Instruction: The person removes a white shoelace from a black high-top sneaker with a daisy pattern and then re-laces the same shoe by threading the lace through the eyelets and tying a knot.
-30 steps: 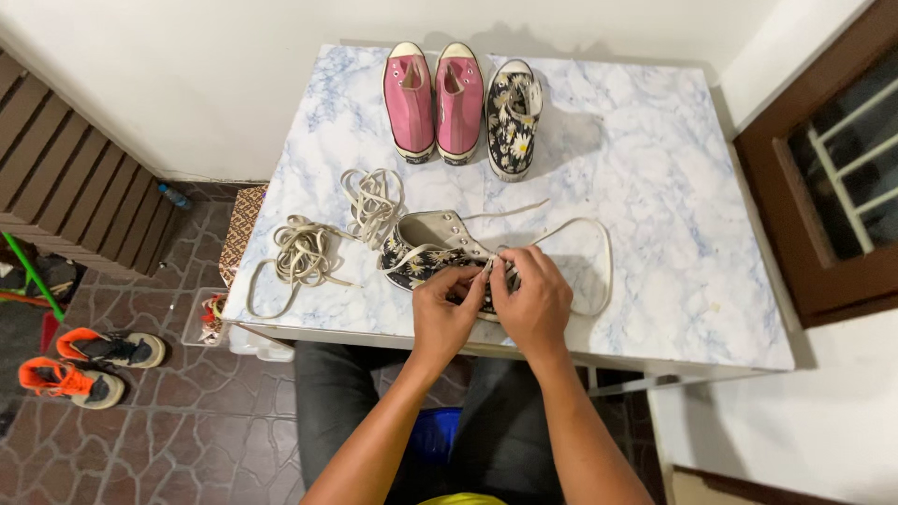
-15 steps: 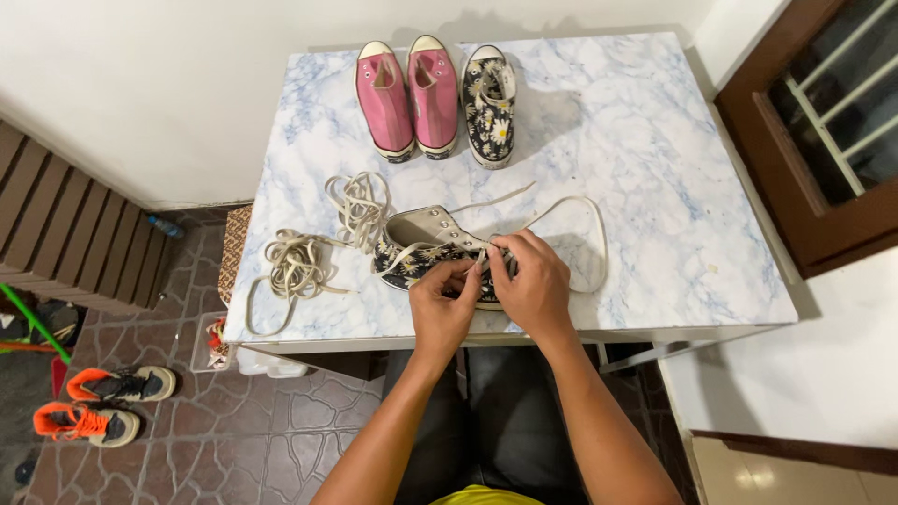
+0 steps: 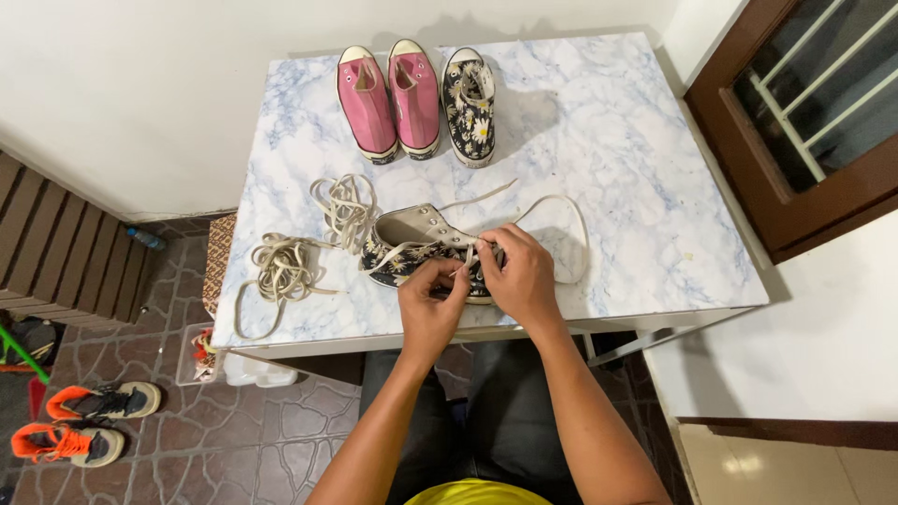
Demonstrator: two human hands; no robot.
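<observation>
Both hands sit slightly lower and more left than before. On the desk [image 3: 636, 187] lies the flowered shoe [image 3: 412, 251] (on its side); left hand [image 3: 428, 304] and right hand [image 3: 519, 276] pinch its cream lace [image 3: 561, 210].

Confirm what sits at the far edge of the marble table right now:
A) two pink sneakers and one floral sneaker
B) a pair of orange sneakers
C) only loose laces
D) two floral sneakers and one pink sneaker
A: the two pink sneakers stand side by side, with one floral sneaker to their right.
</observation>
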